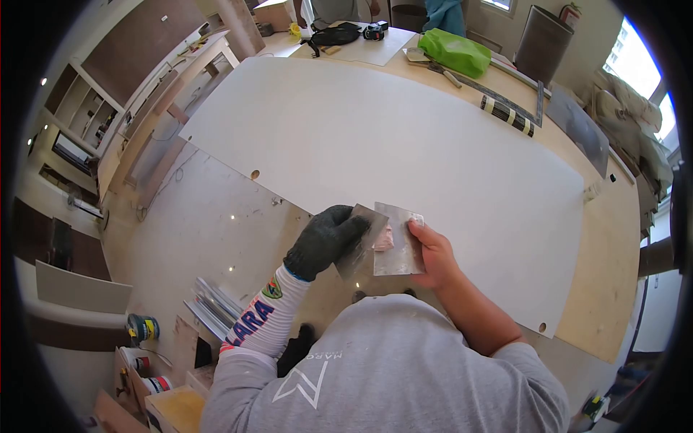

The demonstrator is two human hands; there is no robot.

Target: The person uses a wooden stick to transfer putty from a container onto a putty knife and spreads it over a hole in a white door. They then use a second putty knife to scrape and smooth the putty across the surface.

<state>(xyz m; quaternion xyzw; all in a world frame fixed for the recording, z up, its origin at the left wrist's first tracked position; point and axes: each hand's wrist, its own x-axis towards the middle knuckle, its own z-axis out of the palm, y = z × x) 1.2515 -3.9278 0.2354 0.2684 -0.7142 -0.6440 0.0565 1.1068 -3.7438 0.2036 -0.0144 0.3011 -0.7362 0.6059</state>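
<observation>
In the head view, my left hand (326,242), in a dark glove, grips a thin flat metal scraper (372,225), thumb on its face. My bare right hand (435,257) holds a second, rectangular metal scraper (395,264) with the thumb at its upper right edge. A lump of pinkish putty (385,238) sits on this one, beside the left scraper's edge. Both plates are held close together in front of my chest, at the near edge of a large white sheet (404,130) lying on the worktable.
At the far side lie a green plastic bag (455,52), a metal square (540,105) and a dark taped roll (507,116). Paint cans (143,328) stand on the lower left. A person (336,10) is partly visible behind the table.
</observation>
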